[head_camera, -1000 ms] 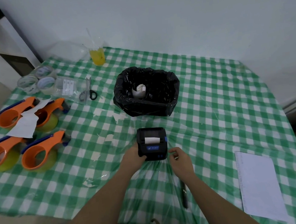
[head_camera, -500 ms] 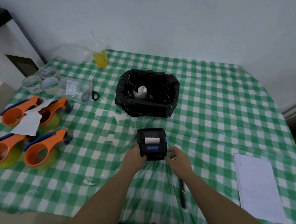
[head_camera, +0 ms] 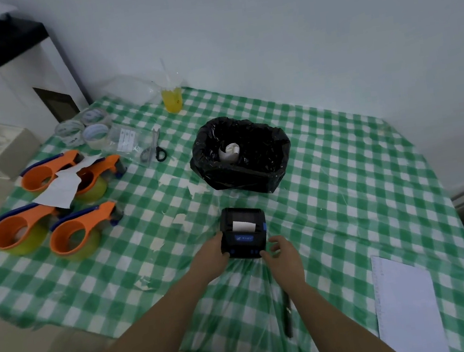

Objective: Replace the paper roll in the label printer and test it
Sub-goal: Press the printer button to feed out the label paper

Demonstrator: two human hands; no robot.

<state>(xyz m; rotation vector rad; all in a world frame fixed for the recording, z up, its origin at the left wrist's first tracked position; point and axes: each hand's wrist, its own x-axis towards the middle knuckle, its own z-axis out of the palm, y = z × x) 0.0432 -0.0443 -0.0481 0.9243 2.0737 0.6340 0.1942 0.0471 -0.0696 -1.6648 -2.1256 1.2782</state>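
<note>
A small black label printer [head_camera: 243, 230] with a blue front panel lies flat on the green checked tablecloth [head_camera: 345, 190]. White paper [head_camera: 243, 225] shows at its slot. My left hand [head_camera: 213, 255] grips the printer's left side. My right hand [head_camera: 281, 253] rests at its front right corner, thumb and fingers at the edge by the buttons. Behind the printer stands a bin lined with a black bag [head_camera: 241, 156], and a white paper roll [head_camera: 229, 151] lies inside it.
Several orange tape dispensers [head_camera: 51, 205] and a paper scrap sit at the left. Clear tape rolls [head_camera: 83, 129], scissors [head_camera: 153, 149] and a yellow drink [head_camera: 172, 99] lie at the back. A white sheet [head_camera: 404, 309] and a black pen [head_camera: 287, 313] lie near the front right.
My right hand has shifted in closer to the printer's front right corner. The left hand keeps its grip and the printer stays in place.
</note>
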